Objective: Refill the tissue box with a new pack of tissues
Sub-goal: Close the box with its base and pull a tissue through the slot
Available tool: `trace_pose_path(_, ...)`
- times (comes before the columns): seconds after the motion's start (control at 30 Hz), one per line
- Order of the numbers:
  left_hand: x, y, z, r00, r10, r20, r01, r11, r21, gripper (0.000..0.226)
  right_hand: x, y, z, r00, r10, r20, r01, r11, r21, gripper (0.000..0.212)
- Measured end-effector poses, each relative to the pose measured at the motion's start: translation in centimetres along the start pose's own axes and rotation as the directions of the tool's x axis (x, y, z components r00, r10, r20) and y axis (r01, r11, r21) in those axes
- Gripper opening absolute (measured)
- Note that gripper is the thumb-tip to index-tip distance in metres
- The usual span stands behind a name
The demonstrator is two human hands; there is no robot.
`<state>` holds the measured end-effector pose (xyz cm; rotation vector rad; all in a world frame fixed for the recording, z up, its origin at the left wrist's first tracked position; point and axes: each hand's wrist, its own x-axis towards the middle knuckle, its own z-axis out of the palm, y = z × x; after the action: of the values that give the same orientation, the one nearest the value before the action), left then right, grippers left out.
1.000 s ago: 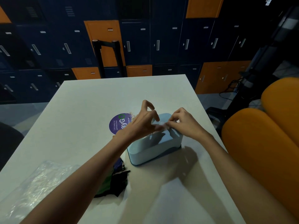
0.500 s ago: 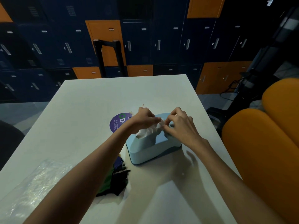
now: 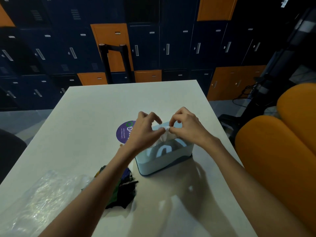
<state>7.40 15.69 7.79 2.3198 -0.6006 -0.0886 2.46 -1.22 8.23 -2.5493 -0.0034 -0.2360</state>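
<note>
Fingers [image 3: 177,132] of the right hand [image 3: 188,129] are pinching the white tissue [image 3: 164,135] sticking up from the pale blue tissue box [image 3: 164,159]. The left hand [image 3: 143,134] is curling at the tissue's other side, thumb touching it, its grip blurred. The box is standing on the white table [image 3: 102,108], beside a purple sticker [image 3: 123,132].

Back wall: a bank of dark navy metal lockers [image 3: 171,48], a few orange locker doors [image 3: 111,36] scattered among them.
Floor: smooth grey floor [image 3: 25,117], dim.
Table: white rectangular tabletop [image 3: 102,108], far edge toward the lockers.
Frame: black tubular metal frame [image 3: 113,62], upright between table and lockers.
Seating: rounded orange upholstered seats [image 3: 273,151] just beside the table's right edge.
Corner: loose black cables [image 3: 246,94] behind the seats.
Light: low, with soft glare on the near tabletop.
</note>
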Motion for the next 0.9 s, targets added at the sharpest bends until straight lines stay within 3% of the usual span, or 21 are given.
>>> trace_pose_path(0.17,-2.1,1.5,2.2,0.994,0.024,-0.103,0.016,0.930,0.367,0.033,0.7,-1.1,-0.6,0.997,0.047,0.065,-0.047,0.999,-0.001,0.012)
trace_pose_path(0.27,-2.0,1.4,2.3,0.986,0.093,-0.137,-0.020,0.889,0.458,0.022,-0.4,-1.1,0.9,0.998,0.054,-0.015,-0.055,0.984,-0.167,0.023)
trace_pose_path(0.37,-2.3,1.4,1.5,0.987,0.125,-0.097,-0.073,0.904,0.422,0.019,-1.5,-0.7,2.3,0.995,0.011,-0.102,-0.042,0.949,-0.312,0.029)
trace_pose_path(0.53,-1.5,1.4,-0.4,0.980,0.142,-0.141,-0.101,0.959,0.266,0.014,-1.2,-1.2,1.0,0.995,0.032,-0.099,-0.049,0.984,-0.170,0.017)
trace_pose_path(0.7,-2.7,2.0,2.2,0.987,-0.039,-0.155,0.102,0.901,0.421,0.042,-1.2,-1.8,0.9,0.989,0.095,-0.110,-0.109,0.986,-0.127,0.020)
trace_pose_path(0.8,-3.5,1.5,2.4,0.982,-0.074,-0.173,0.146,0.880,0.452,0.034,-2.1,-1.4,2.0,0.988,0.129,-0.085,-0.145,0.963,-0.229,0.022)
trace_pose_path(0.9,-3.7,0.8,1.0,0.989,-0.059,-0.137,0.110,0.908,0.404,0.022,-2.0,-0.7,1.4,0.981,0.163,-0.107,-0.180,0.969,-0.171,0.013)
